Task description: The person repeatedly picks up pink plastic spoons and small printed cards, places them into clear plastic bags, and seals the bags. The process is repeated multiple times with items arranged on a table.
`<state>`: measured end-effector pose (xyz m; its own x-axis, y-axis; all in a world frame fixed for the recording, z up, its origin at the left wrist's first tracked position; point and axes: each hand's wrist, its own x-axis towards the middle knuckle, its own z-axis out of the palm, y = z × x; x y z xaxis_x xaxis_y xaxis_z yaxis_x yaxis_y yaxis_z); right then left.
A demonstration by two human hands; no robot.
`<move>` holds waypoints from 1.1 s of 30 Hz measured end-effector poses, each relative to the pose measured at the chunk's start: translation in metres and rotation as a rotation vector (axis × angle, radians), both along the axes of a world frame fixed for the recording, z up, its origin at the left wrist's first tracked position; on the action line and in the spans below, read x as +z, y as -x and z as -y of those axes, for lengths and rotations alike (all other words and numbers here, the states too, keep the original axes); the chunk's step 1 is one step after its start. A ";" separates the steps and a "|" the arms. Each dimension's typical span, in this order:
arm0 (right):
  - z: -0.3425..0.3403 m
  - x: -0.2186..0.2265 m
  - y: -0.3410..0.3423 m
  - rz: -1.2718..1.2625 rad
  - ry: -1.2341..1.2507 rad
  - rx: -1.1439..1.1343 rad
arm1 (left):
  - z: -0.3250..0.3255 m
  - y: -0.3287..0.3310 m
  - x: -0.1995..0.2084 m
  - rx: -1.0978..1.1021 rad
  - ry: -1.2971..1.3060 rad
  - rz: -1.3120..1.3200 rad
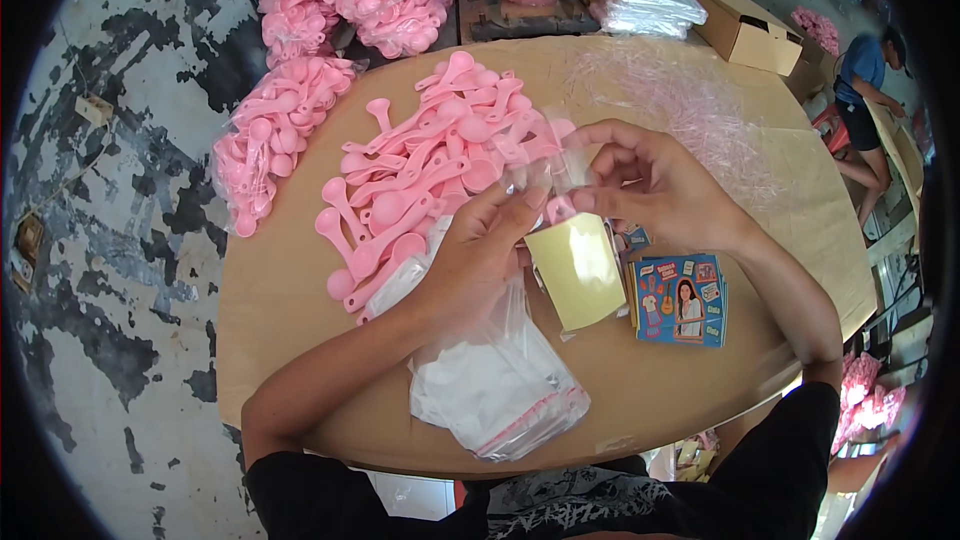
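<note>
Both hands meet over the middle of the table. The fingers of my left hand (490, 235) pinch the near side of a small clear plastic bag (548, 172), and my right hand (645, 180) grips its other side. A pink spoon shows through the plastic, with its handle end (560, 208) between the hands. Just below it hangs a glossy pale yellow card (576, 275); whether it is inside the bag I cannot tell. Left of my hands lies a heap of pink measuring spoons (400, 175). Under my left wrist rests a stack of clear bags (490, 380).
A stack of printed blue cards (682, 305) sits right of the yellow card. Clear plastic strips (690, 100) cover the table's far right. Bagged pink spoons (280, 130) lie at the left edge. An open carton (745, 25) stands behind; another person (865, 90) sits far right.
</note>
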<state>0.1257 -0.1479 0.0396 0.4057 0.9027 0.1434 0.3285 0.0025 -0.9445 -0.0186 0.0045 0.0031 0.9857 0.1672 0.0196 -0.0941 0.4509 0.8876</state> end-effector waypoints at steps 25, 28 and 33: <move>0.007 -0.013 -0.013 -0.078 -0.054 0.122 | -0.003 -0.001 0.000 -0.025 -0.151 -0.012; 0.015 -0.016 -0.016 -0.048 -0.087 0.093 | -0.004 -0.001 -0.001 -0.023 -0.273 -0.014; 0.028 -0.028 -0.032 0.192 -0.266 0.189 | -0.002 -0.003 -0.002 -0.011 -0.330 -0.004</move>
<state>0.1576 -0.1757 0.0119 0.1787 0.8798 0.4404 0.4697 0.3170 -0.8239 -0.0158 0.0060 0.0008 0.9877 0.1417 0.0667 -0.0867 0.1400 0.9863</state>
